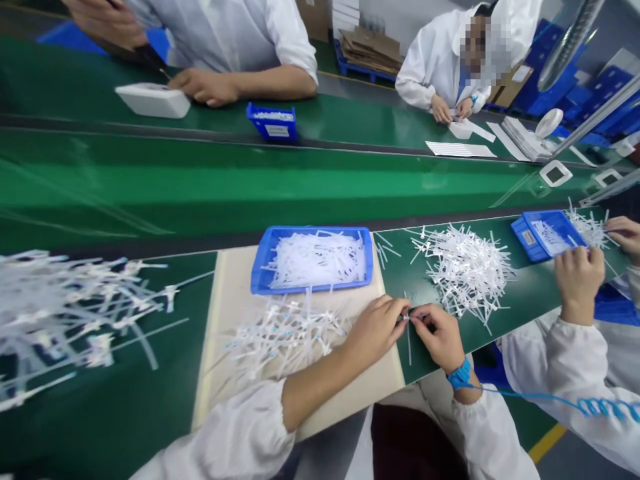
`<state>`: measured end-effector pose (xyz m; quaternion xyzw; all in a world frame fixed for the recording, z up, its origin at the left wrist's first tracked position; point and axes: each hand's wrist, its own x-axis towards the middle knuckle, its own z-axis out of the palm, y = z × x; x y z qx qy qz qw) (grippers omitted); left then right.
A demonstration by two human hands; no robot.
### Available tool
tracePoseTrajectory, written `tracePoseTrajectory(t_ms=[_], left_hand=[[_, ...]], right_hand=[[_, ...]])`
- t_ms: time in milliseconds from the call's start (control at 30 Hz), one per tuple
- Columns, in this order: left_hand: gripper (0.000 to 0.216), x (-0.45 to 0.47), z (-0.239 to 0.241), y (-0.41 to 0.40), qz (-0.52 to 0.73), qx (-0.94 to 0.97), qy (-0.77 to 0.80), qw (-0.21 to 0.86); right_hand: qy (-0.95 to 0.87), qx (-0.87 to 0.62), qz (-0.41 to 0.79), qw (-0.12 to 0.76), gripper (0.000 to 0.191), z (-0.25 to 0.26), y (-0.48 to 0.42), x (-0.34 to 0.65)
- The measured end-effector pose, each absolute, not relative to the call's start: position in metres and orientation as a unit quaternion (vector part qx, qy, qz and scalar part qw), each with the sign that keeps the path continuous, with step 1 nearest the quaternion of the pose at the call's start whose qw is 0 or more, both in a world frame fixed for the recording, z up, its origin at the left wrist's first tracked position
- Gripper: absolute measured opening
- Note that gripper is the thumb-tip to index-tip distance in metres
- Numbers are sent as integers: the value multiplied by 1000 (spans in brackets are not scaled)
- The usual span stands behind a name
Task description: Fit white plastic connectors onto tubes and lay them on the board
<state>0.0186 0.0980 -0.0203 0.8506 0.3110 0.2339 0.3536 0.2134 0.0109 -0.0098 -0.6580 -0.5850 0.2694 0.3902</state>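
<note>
My left hand [377, 325] and my right hand [441, 335] meet over the near edge of the green table. Fingertips of both are pinched on a small white piece with thin, clear tube-like strips [409, 347], one pointing down toward me. The fingers cover most of its middle. Beneath my left forearm, a loose heap of similar white pieces with strips [285, 337], some with blue bits, lies on a beige board [213, 373]. Behind that heap, a blue tray [258, 267] is filled with short translucent strips. A blue wrist strap [460, 375] circles my right wrist.
A larger white pile [467, 270] lies right of the tray, another pile [65, 313] at far left. A co-worker's hand [580, 277] is by a second blue tray [534, 248]. Across the green conveyor [300, 177], two people work. A coiled blue cord [600, 407] trails right.
</note>
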Motion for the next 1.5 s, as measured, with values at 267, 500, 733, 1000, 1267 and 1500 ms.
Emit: tracePoseTrajectory(t_ms=[267, 500, 733, 1000, 1267, 1500], left_hand=[[18, 20, -17, 98, 234, 845, 314, 364], [15, 21, -20, 96, 243, 844, 318, 358], [14, 22, -19, 96, 243, 837, 323, 369], [11, 24, -18, 97, 239, 845, 324, 353], [8, 21, -15, 98, 245, 844, 324, 349], [10, 22, -15, 99, 242, 849, 326, 340]], right_hand=[[-592, -658, 270, 378, 6, -8, 10, 215], [-591, -656, 272, 382, 7, -8, 10, 216], [-596, -645, 284, 386, 11, -3, 11, 216], [-598, -667, 254, 364, 12, 2, 14, 208], [-598, -642, 273, 395, 11, 1, 15, 207], [-581, -666, 269, 384, 5, -2, 13, 205]])
